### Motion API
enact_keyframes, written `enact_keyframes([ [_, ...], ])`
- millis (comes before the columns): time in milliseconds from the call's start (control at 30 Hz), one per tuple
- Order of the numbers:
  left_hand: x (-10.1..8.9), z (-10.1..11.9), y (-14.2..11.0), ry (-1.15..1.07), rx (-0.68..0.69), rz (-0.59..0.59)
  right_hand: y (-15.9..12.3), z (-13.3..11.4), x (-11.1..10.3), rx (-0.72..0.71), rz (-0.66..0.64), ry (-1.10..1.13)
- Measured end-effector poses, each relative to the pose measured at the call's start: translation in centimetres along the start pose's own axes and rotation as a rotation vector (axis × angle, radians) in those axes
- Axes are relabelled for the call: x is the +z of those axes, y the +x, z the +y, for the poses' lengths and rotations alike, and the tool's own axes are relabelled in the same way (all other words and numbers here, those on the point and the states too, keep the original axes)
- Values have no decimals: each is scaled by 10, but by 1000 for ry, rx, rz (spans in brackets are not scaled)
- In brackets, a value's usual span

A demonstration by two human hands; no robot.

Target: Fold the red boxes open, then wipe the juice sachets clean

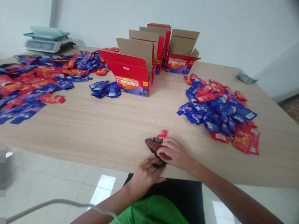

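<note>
At the table's near edge, both hands are on what looks like a pair of sunglasses [152, 145], with brown lenses and dark rims. My left hand [147, 174] has its fingers closed on the near, dark part. From the right, my right hand [176, 154] reaches over with bent fingers gripping the brown lens area. Fingers cover much of the item, so its full shape is hidden. Just beyond it a red sachet [163, 135] shows partly, lying on the table [112, 130]. A heap of blue and red sachets [217, 109] lies to the right of my hands.
Open red cartons [130, 73] stand at the back middle, with another open carton [181, 59] beside them. Many sachets [35, 81] spread across the left, near a small blue stack [102, 89]. A weighing scale [46, 42] sits far left. A grey cable [65, 202] crosses lower left.
</note>
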State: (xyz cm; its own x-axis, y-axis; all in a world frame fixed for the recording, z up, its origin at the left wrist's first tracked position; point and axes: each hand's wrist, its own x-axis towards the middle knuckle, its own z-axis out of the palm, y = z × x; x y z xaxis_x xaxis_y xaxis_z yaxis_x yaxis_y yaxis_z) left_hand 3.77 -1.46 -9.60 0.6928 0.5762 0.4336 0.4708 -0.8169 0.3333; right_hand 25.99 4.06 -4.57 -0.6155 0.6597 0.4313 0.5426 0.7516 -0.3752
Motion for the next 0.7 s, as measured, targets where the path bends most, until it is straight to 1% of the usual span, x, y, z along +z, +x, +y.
enact_keyframes([
  [67,-3,0,2,19,17,-3,3,22,4,33,29,-45],
  [133,-5,0,4,33,36,-4,14,46,3,45,47,-95],
  [200,-6,-1,5,37,45,-17,29,67,-3,50,49,-173],
  [267,-6,-1,6,27,44,-3,43,77,-13,71,87,-264],
  [333,-4,-2,5,15,38,26,50,72,-24,119,204,-296],
  [400,-2,-2,4,10,37,53,48,52,-31,168,330,-228],
  [433,0,-2,4,11,36,60,44,38,-32,172,349,-171],
  [467,1,-2,3,13,32,61,37,24,-32,151,321,-113],
  [533,2,-2,2,10,17,55,20,0,-25,52,152,-23],
  [567,2,-2,1,4,12,41,12,-8,-19,7,68,4],
  [600,2,-2,1,-3,10,26,6,-11,-14,-22,6,19],
  [633,2,-2,1,-9,10,14,2,-9,-8,-30,-25,21],
  [700,2,-2,1,-8,18,26,1,8,0,4,-3,-13],
])
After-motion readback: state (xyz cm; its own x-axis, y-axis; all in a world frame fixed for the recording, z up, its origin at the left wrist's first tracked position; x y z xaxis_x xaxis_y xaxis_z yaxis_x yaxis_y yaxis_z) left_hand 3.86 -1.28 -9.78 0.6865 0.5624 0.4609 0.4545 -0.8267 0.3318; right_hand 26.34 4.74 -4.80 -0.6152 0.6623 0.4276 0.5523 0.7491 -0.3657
